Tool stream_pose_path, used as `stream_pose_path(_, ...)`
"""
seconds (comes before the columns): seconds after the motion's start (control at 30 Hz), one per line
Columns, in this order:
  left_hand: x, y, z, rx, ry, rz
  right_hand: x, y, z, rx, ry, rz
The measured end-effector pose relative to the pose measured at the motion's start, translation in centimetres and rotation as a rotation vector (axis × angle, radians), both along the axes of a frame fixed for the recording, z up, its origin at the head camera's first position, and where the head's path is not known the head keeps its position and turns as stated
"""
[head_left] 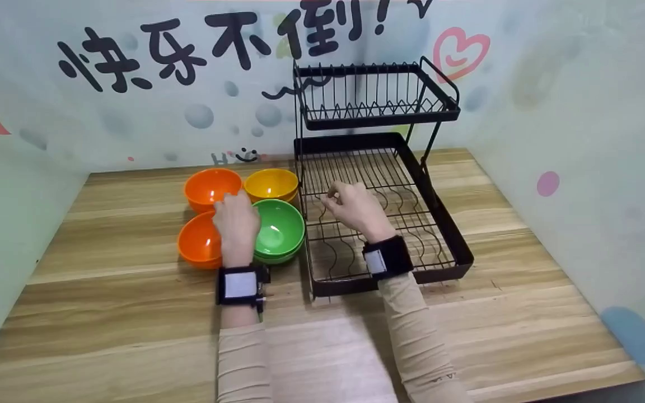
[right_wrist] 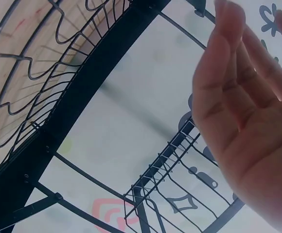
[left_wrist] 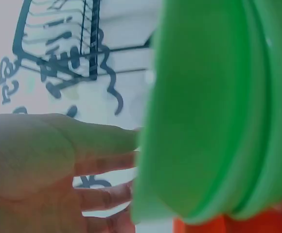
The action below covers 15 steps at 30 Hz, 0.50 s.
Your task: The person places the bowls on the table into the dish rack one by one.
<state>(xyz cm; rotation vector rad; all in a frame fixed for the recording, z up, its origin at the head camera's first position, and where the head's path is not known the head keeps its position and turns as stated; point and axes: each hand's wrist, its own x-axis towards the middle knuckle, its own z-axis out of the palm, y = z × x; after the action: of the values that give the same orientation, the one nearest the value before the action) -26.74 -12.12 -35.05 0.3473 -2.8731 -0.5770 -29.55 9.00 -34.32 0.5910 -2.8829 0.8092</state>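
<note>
My left hand [head_left: 237, 224] hovers between the front orange bowl [head_left: 198, 242] and a stack of green bowls [head_left: 279, 229], its fingers slightly bent. In the left wrist view the green bowls [left_wrist: 204, 97] loom close, and their rim hides the fingertips; whether they touch cannot be made out. No bowl is visibly gripped. Above the lower tier of a black dish rack [head_left: 462, 254], my right hand [head_left: 356, 210] hangs with loosely curled fingers and nothing in it. The right wrist view shows that hand [right_wrist: 257, 126] beside the rack's wires, apart from them.
Behind the left hand stand another orange bowl [head_left: 213, 187] and stacked yellow bowls [head_left: 271, 183], close against the rack's left side. The rack's upper tier [head_left: 384, 120] rises near the back wall [head_left: 149, 129]. Walls border the wooden table [head_left: 121, 313] at the back and sides.
</note>
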Motion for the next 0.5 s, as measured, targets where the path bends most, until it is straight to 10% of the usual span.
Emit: stream_pose_path(0.5, 0.2, -2.4, -0.4, 0.019, -0.088, -0.110, 0.3, -1.1, -0.2, 0.003, -0.125, 0.114)
